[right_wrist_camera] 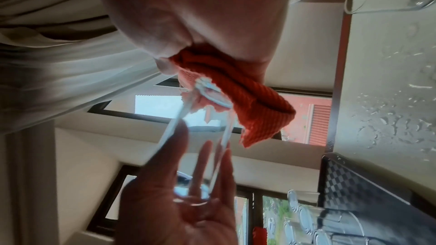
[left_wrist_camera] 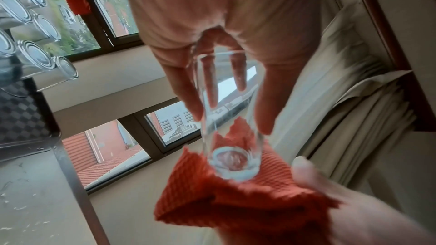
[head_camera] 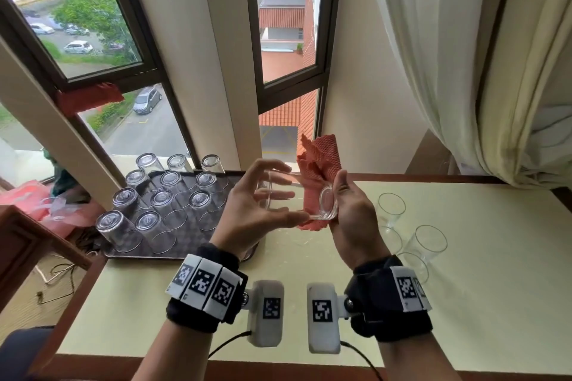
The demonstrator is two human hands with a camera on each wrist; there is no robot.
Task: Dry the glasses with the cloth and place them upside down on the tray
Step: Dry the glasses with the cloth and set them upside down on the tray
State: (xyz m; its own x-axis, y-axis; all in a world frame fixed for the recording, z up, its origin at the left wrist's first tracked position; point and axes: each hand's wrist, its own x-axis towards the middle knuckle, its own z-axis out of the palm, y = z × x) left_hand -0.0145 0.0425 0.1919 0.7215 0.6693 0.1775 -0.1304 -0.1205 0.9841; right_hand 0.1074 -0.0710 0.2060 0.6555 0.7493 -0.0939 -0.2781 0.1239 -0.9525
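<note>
A clear tumbler [head_camera: 294,195] lies sideways in the air between my hands, above the table. My left hand [head_camera: 291,195] curls its fingers and thumb round the tumbler's open rim end. My right hand [head_camera: 337,195] grips a red waffle cloth [head_camera: 318,158] and presses it against the thick base. In the left wrist view the tumbler [left_wrist_camera: 228,118] points base-first into the cloth [left_wrist_camera: 235,202]. The right wrist view shows the cloth [right_wrist_camera: 254,103] bunched in my palm at the tumbler's [right_wrist_camera: 202,146] base. The dark checkered tray [head_camera: 201,241] at the left carries several upside-down glasses [head_camera: 161,204].
Three upright glasses [head_camera: 391,207] stand on the cream table [head_camera: 479,257] right of my hands. Water drops [right_wrist_camera: 389,118] lie on the table near the tray. Windows and a curtain [head_camera: 448,56] rise behind. Another red cloth [head_camera: 89,99] hangs on the window frame.
</note>
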